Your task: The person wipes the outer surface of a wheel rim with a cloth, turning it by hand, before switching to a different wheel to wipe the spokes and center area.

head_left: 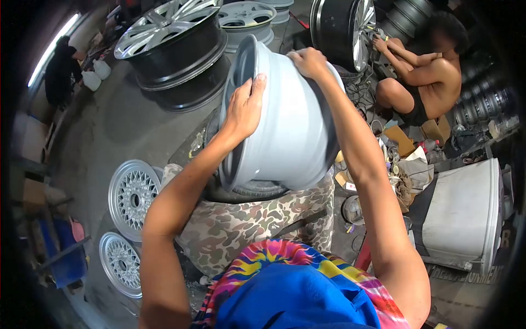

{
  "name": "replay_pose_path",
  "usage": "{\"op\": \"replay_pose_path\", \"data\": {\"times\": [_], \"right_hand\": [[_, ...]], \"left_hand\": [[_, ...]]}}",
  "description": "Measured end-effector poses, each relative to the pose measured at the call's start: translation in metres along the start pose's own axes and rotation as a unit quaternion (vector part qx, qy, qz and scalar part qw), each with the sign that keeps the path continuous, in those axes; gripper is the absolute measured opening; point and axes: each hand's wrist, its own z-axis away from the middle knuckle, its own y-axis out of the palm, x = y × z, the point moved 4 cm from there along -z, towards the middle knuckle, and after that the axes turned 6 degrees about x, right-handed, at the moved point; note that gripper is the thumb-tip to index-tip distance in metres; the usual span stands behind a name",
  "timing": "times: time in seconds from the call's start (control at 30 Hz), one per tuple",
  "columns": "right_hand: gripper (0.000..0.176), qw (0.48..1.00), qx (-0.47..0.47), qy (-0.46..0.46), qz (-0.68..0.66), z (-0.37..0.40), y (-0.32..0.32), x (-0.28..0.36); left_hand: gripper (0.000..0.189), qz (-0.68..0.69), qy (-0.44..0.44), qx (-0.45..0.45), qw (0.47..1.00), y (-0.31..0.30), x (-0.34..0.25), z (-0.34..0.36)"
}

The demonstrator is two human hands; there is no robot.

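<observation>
A pale grey wheel rim (pixel 290 131) stands on its edge on a black tyre (pixel 257 189) in front of my knees. My left hand (pixel 245 107) lies flat on the rim's near lip, fingers spread over the edge. My right hand (pixel 309 61) grips the top of the rim's barrel at its far side. Both hands hold the rim upright, tilted slightly to the left. My legs in camouflage trousers (pixel 246 225) are below it.
Two silver mesh wheels (pixel 131 194) lie on the floor at left. Black rims with silver spokes (pixel 175 49) are stacked behind. Another person (pixel 422 77) crouches at upper right, working on a dark wheel (pixel 342 30). A white rim (pixel 466 214) and scattered clutter sit at right.
</observation>
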Motion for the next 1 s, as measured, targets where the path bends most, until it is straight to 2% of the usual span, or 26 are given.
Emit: {"op": "replay_pose_path", "data": {"times": [0.03,0.1,0.17,0.2,0.23,0.27,0.3,0.33,0.37,0.4,0.43,0.47,0.5,0.53,0.57,0.6,0.63,0.67,0.7,0.73,0.77,0.8,0.83,0.87,0.93,1.0], "right_hand": [[0.044,0.998,0.007,0.035,-0.044,-0.014,0.011,0.006],[0.043,0.979,-0.071,-0.013,-0.192,0.011,0.013,0.052],[0.039,0.937,-0.200,-0.064,-0.278,0.086,-0.001,0.096],[0.030,0.928,-0.230,-0.064,-0.288,0.132,0.002,0.112],[0.025,0.907,-0.315,-0.117,-0.255,0.178,0.013,0.126],[0.026,0.910,-0.315,-0.151,-0.223,0.220,0.029,0.131],[0.031,0.906,-0.313,-0.207,-0.196,0.251,0.039,0.137],[0.033,0.913,-0.274,-0.236,-0.189,0.263,0.039,0.140],[0.033,0.910,-0.289,-0.241,-0.171,0.257,0.040,0.135],[0.033,0.909,-0.304,-0.243,-0.151,0.242,0.034,0.133],[0.032,0.909,-0.312,-0.220,-0.171,0.215,0.021,0.133],[0.026,0.928,-0.278,-0.159,-0.191,0.182,0.010,0.129],[0.022,0.919,-0.269,-0.184,-0.223,0.138,-0.002,0.123],[0.028,0.932,-0.225,-0.149,-0.241,0.093,-0.011,0.114],[0.036,0.965,-0.168,-0.114,-0.164,0.040,-0.003,0.093],[0.038,0.987,-0.081,-0.042,-0.131,0.001,0.003,0.079],[0.036,0.991,-0.049,-0.028,-0.121,-0.030,0.016,0.064],[0.036,0.991,-0.052,-0.030,-0.122,-0.030,0.018,0.065],[0.037,0.981,-0.045,-0.005,-0.191,-0.029,0.021,0.066],[0.038,0.965,-0.036,0.022,-0.257,-0.027,0.025,0.068],[0.038,0.967,-0.139,-0.048,-0.208,0.014,0.009,0.087],[0.034,0.925,-0.186,-0.090,-0.320,0.063,0.001,0.104],[0.028,0.908,-0.256,-0.150,-0.296,0.114,-0.001,0.122],[0.025,0.913,-0.294,-0.168,-0.225,0.162,0.011,0.130],[0.033,0.901,-0.303,-0.251,-0.182,0.222,0.026,0.128],[0.033,0.898,-0.300,-0.279,-0.162,0.218,0.018,0.127]], "left_hand": [[0.062,-0.003,0.005,0.001,1.000,0.000,0.000,-0.002],[0.063,0.022,0.013,0.011,1.000,-0.001,0.011,-0.002],[0.061,0.063,-0.007,0.033,0.997,-0.004,0.011,0.002],[0.060,0.103,-0.022,0.053,0.993,-0.002,0.012,0.005],[0.064,0.106,0.005,0.005,0.994,-0.001,0.009,0.008],[0.064,0.107,0.007,0.006,0.994,0.003,0.003,0.013],[0.064,0.129,-0.039,-0.014,0.991,0.002,-0.005,0.019],[0.064,0.148,-0.087,-0.035,0.984,-0.002,-0.010,0.023],[0.062,0.145,-0.087,-0.030,0.985,-0.002,-0.011,0.025],[0.061,0.142,-0.087,-0.024,0.986,-0.003,-0.011,0.026],[0.058,0.114,-0.034,-0.012,0.993,-0.002,-0.010,0.023],[0.056,0.085,0.020,-0.005,0.996,-0.002,-0.013,0.020],[0.052,0.070,0.047,-0.030,0.996,-0.003,-0.018,0.020],[0.052,0.068,0.048,-0.034,0.996,-0.007,-0.017,0.021],[0.052,0.041,0.033,-0.023,0.998,-0.007,-0.015,0.020],[0.053,0.014,0.020,-0.011,1.000,-0.005,-0.013,0.019],[0.052,0.028,0.043,-0.023,0.998,-0.003,-0.011,0.017],[0.052,0.026,0.046,-0.023,0.998,-0.003,-0.012,0.018],[0.054,0.017,0.031,-0.021,0.999,-0.004,-0.010,0.018],[0.056,0.010,0.015,-0.018,1.000,-0.005,-0.007,0.017],[0.056,0.015,0.014,-0.021,1.000,-0.004,-0.002,0.017],[0.059,0.049,0.022,-0.035,0.998,-0.002,0.004,0.018],[0.063,0.081,0.029,-0.047,0.995,-0.001,0.008,0.018],[0.063,0.084,0.028,-0.044,0.995,-0.002,0.000,0.022],[0.069,0.147,-0.054,0.029,0.987,-0.004,-0.020,0.032],[0.071,0.141,-0.065,0.039,0.987,-0.002,-0.009,0.030]]}}
